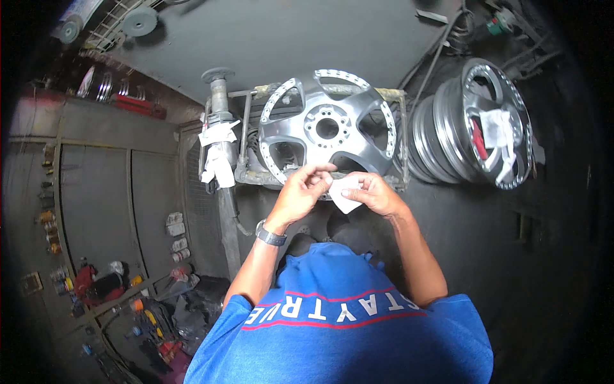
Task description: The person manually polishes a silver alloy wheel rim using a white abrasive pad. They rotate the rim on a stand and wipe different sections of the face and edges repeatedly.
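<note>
In front of my chest is a small folded piece of white paper (344, 200), pinched between the thumb and fingers of my right hand (382, 195). The fingers of my left hand (300, 198) close on its left edge; the exact grip is partly hidden. Just beyond both hands, a silver five-spoke wheel centre (307, 121) lies face up, with small holes along its outer edge segments. A metal frame stand (242, 137) carries it. My fingertips overlap its near edge in view, and I cannot tell if they touch it.
To the right, a stacked wheel rim (441, 134) bears white paper (497, 131) and a red item (478, 139). At left, an upright post (219, 99) has white sheets (219, 133) on it. Bags and tools clutter the lower left. A grinding disc (139, 22) sits at upper left.
</note>
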Demonstrator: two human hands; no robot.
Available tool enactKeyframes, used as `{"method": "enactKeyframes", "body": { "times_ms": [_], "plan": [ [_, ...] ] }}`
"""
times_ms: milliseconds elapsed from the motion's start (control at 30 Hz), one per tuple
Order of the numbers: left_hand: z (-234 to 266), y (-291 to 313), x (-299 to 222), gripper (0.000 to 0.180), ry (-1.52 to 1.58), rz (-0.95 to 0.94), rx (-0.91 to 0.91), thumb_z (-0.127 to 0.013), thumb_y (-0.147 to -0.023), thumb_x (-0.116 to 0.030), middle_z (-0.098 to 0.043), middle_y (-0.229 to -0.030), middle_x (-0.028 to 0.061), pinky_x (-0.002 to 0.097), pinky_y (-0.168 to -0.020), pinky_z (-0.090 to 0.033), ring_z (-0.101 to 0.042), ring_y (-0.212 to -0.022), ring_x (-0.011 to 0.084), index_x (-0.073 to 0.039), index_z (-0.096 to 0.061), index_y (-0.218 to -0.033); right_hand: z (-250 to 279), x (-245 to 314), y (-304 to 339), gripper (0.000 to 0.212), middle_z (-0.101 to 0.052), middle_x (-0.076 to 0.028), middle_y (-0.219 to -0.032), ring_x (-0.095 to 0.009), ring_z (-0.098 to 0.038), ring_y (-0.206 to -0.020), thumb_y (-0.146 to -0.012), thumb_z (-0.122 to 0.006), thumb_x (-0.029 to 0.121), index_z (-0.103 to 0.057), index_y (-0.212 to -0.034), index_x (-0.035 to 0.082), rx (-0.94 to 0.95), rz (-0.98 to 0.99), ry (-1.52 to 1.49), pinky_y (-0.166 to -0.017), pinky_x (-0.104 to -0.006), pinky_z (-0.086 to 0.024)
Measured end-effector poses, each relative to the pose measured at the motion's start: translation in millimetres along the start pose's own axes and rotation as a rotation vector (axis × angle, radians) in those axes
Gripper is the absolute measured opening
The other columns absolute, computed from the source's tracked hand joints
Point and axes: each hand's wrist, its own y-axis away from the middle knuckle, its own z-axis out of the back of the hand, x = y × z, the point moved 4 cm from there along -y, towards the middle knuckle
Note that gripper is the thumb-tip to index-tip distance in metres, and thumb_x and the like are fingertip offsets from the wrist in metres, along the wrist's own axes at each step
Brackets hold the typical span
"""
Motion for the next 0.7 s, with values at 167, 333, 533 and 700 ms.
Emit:
{"method": "enactKeyframes", "body": {
  "times_ms": [167, 333, 533, 700],
  "plan": [
    [29.1, 12.3, 22.1, 0.026, 0.192, 0.083, -0.419, -0.065, -0.102, -0.015, -0.069, -0.098, 0.0028, 0.0252, -0.074, -0.054, -0.065, -0.085, 0.0100, -0.002, -0.065, -0.125, 47.8, 26.2, -57.7, 0.029, -0.075, -0.011, -0.106, -0.015, -0.069, -0.095, -0.097, -0.065, 0.004, -0.066, -0.124, -0.005, -0.211, 0.004, 0.362, -0.086, -0.0311, -0.054],
    [50.6, 37.5, 59.1, 0.022, 0.309, 0.192, -0.617, -0.064, -0.102, -0.014, -0.069, -0.097, 0.0033, 0.0247, -0.072, -0.053, -0.065, -0.082, 0.0098, -0.002, -0.065, -0.120, 76.9, 95.6, -136.0, 0.041, -0.072, -0.028, -0.115, -0.039, -0.070, -0.110, -0.097, -0.061, 0.025, -0.067, -0.125, -0.005, -0.436, 0.174, 0.886, -0.096, -0.0444, -0.052],
    [69.7, 36.9, 81.3, 0.019, 0.411, 0.216, -0.744, -0.062, -0.103, -0.014, -0.068, -0.093, 0.0024, 0.0246, -0.071, -0.052, -0.063, -0.078, 0.0097, -0.003, -0.065, -0.117, 61.4, 116.2, -214.7, 0.031, -0.073, -0.019, -0.118, -0.036, -0.068, -0.113, -0.092, -0.064, 0.010, -0.070, -0.121, 0.004, -0.597, 0.663, 1.307, -0.100, -0.0455, -0.050],
    [96.2, 25.9, 103.2, 0.018, 0.473, 0.201, -0.844, -0.061, -0.103, -0.013, -0.067, -0.092, 0.0039, 0.0256, -0.071, -0.052, -0.063, -0.078, 0.0111, -0.001, -0.063, -0.116, 39.5, 45.1, -225.9, 0.050, -0.059, -0.018, -0.145, -0.034, -0.051, -0.140, -0.091, -0.066, 0.012, -0.058, -0.139, 0.004, -0.282, 0.522, 1.705, -0.117, -0.0570, -0.034]
  ]
}}
